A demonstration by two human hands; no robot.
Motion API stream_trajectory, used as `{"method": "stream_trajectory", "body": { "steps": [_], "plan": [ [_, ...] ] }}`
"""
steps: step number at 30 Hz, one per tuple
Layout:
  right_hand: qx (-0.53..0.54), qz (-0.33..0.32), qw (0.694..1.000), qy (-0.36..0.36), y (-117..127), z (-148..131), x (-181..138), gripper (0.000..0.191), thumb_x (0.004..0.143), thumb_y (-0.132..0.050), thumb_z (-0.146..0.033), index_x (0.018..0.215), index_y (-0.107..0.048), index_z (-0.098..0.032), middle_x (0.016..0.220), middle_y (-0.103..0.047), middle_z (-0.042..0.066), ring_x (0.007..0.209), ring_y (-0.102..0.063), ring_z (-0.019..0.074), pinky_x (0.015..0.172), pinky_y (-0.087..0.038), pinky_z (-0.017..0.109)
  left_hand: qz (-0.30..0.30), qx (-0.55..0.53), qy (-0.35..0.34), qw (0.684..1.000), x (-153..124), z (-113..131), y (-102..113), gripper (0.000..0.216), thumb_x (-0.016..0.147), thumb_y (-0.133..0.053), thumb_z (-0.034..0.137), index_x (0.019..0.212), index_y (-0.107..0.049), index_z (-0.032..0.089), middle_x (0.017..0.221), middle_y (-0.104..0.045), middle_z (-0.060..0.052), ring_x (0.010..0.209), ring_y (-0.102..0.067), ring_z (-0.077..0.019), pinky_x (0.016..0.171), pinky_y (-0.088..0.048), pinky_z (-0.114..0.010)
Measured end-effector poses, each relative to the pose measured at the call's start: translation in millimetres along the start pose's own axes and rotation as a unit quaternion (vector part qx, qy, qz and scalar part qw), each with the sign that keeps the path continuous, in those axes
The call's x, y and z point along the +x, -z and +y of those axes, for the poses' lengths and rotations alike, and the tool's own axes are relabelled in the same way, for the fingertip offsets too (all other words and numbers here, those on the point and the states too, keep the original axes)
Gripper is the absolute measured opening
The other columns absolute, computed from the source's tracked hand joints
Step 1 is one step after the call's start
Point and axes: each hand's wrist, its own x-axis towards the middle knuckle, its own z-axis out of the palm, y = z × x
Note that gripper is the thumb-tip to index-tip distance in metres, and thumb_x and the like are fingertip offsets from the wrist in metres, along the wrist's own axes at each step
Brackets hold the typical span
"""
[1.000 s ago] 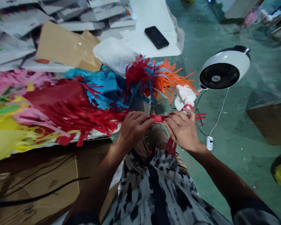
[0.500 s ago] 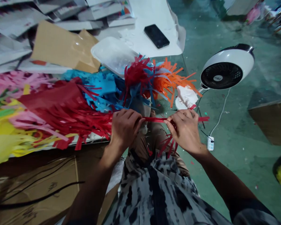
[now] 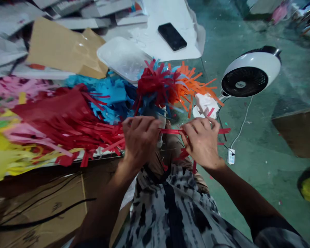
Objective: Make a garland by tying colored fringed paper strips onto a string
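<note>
Because it is so thin, a narrow red paper-like strip (image 3: 170, 131) should handle light and limp

Where it bridges the gap between the bare left hand (image 3: 142, 137) and the bare right hand (image 3: 203, 139), the strip runs nearly straight, just beyond the black-and-white patterned shirt (image 3: 152, 206). The left hand is curled closed around its left part; the right hand pinches it with thumb and bent fingers. I judge it almost weightless, soft and prone to crease or tear if jerked. A flat pinch across its width, away from the loose ends, seems the safest hold.

It looks bright red, flat and slender. Red loose ends (image 3: 225, 131) poke out right of the right hand. To the left lies a dark red fringed sheet (image 3: 51, 110); whether it joins the strip is hidden.
</note>
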Motion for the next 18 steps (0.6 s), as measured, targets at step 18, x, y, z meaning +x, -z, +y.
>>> {"method": "stream_trajectory", "body": {
  "steps": [18],
  "plan": [
    [0.132,0.016,0.989,0.059,-1,2,-34,0.018,0.101,-0.064,-0.036,0.113,-0.076,-0.030,0.112,-0.079,-0.002,0.120,-0.058,0.0246,0.116,-0.024,0.051,-0.018,-0.093,-0.058,0.994,-45,2,1,0.013,0.094,-0.071,0.028,0.106,-0.077,0.028,0.104,-0.078,-0.003,0.102,-0.068,-0.0221,0.108,-0.042,-0.047]
  ]
}}
